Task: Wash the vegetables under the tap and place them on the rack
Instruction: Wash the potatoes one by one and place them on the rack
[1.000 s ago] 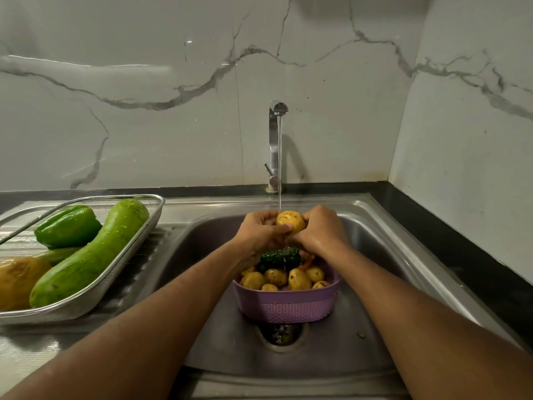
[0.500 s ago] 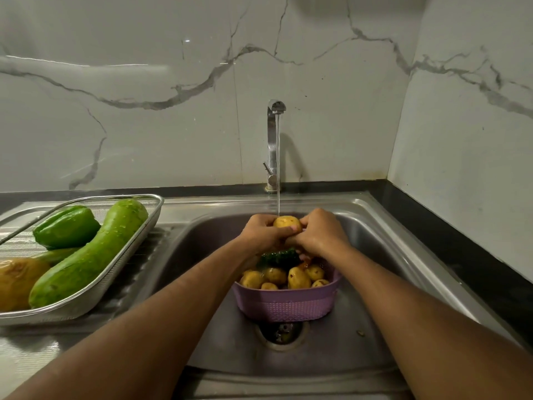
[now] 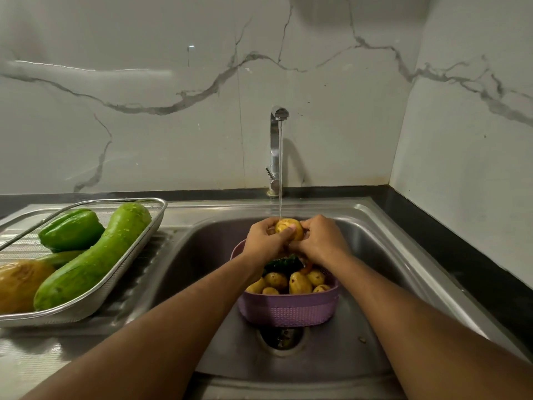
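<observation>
I am holding a potato under the tap stream, left hand and right hand both curled around it, with several vegetables already lying on the rack and more potatoes waiting in the purple basket.

Rack at nine o'clock of sink, holding pepper and gourd. Basket inside sink, over drain, with potatoes. Tap at twelve o'clock. Hands above basket.
</observation>
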`<state>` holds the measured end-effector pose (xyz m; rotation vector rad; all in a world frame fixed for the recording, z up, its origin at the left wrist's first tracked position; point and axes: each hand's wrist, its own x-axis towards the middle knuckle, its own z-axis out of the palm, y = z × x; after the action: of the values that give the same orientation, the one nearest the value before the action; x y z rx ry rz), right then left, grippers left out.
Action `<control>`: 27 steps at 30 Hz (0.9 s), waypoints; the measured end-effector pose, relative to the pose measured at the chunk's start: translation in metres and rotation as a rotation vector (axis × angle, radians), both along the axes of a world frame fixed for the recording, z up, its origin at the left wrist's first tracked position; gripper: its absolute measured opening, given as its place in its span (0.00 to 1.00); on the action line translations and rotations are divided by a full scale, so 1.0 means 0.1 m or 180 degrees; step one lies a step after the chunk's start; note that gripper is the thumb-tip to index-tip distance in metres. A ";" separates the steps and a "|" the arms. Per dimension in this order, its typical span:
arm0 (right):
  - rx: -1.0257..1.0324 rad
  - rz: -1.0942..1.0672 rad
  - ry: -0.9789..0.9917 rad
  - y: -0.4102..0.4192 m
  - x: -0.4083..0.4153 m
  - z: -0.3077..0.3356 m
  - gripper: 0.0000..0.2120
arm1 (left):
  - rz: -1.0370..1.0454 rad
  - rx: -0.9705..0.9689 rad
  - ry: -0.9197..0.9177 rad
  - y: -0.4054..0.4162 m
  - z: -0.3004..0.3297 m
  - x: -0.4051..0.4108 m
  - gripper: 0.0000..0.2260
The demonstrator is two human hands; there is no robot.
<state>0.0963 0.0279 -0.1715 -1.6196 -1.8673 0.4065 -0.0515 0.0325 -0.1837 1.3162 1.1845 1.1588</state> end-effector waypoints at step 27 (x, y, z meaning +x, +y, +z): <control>-0.0246 0.0112 -0.0086 0.04 -0.06 -0.01 0.14 | 0.0394 -0.0344 -0.0062 0.01 0.08 -0.06 0.11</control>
<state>0.0899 0.0318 -0.1722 -1.6523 -1.9242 0.4796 -0.0573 0.0331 -0.1757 1.1615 1.3111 1.1760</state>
